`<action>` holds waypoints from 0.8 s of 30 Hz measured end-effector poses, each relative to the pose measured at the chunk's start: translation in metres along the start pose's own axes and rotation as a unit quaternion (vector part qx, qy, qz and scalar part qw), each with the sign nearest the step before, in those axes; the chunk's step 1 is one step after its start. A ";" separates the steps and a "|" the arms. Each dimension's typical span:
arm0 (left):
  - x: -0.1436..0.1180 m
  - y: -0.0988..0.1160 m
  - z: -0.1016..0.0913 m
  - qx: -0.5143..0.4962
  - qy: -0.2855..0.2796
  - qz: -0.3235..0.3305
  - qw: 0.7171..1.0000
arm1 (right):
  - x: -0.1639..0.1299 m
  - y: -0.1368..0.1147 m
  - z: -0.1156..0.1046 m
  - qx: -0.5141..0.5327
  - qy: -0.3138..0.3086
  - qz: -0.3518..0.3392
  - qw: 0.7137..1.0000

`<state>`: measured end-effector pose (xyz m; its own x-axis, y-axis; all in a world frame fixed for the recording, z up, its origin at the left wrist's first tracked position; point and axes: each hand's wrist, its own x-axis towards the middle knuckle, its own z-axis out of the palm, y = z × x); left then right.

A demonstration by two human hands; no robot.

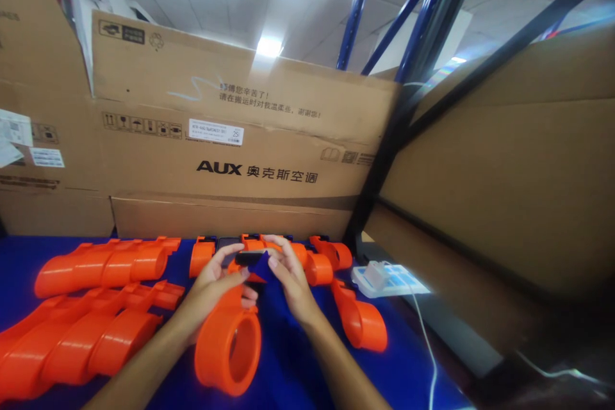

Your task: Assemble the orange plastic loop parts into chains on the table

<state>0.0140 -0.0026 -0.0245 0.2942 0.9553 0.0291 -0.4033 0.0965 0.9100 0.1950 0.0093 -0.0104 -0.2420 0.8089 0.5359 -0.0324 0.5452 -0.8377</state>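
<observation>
My left hand (pixel 216 285) is closed around the upper arm of an orange tape dispenser (pixel 206 352), whose wide ring hangs below and faces right. My right hand (pixel 292 285) pinches a small dark blue piece (pixel 261 267) at the dispenser's top end. Between the fingertips of both hands lies a black strip (pixel 248 257). Whether it is joined to the dispenser, I cannot tell. Behind the hands, more orange dispensers (pixel 319 269) with dark ends stand on the blue table surface (pixel 293 371), partly covered by my fingers.
Two nested rows of orange rings, a back row (pixel 103 269) and a front row (pixel 81 339), lie at the left. One loose dispenser (pixel 362 323) lies at the right. Near it is a white power strip (pixel 394 280) with a cable. A cardboard wall (pixel 158 166) and dark rack post (pixel 379 166) bound the table.
</observation>
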 end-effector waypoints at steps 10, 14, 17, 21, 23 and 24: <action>-0.010 0.005 0.010 -0.018 -0.071 0.004 0.997 | -0.002 0.004 0.011 0.025 -0.024 0.047 0.998; -0.004 0.005 0.009 0.017 -0.051 0.033 0.998 | -0.003 0.007 0.019 0.062 -0.021 0.028 0.997; -0.002 0.006 0.007 0.029 -0.053 0.043 0.997 | -0.003 0.006 0.022 0.079 -0.016 0.025 0.996; -0.002 0.007 0.004 0.035 -0.033 0.024 0.999 | -0.001 0.004 0.018 0.043 -0.032 0.051 0.997; -0.001 0.009 0.001 0.022 0.006 0.016 1.000 | 0.000 0.003 0.012 -0.016 -0.024 0.056 0.998; -0.001 0.011 -0.001 0.005 0.030 0.016 0.999 | 0.000 0.003 0.009 -0.058 -0.025 0.061 0.996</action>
<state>0.0090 -0.0019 -0.0151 0.2288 0.9729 0.0343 -0.4032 0.0627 0.9129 0.1865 0.0092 -0.0136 -0.2853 0.8599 0.4233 0.1106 0.4682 -0.8766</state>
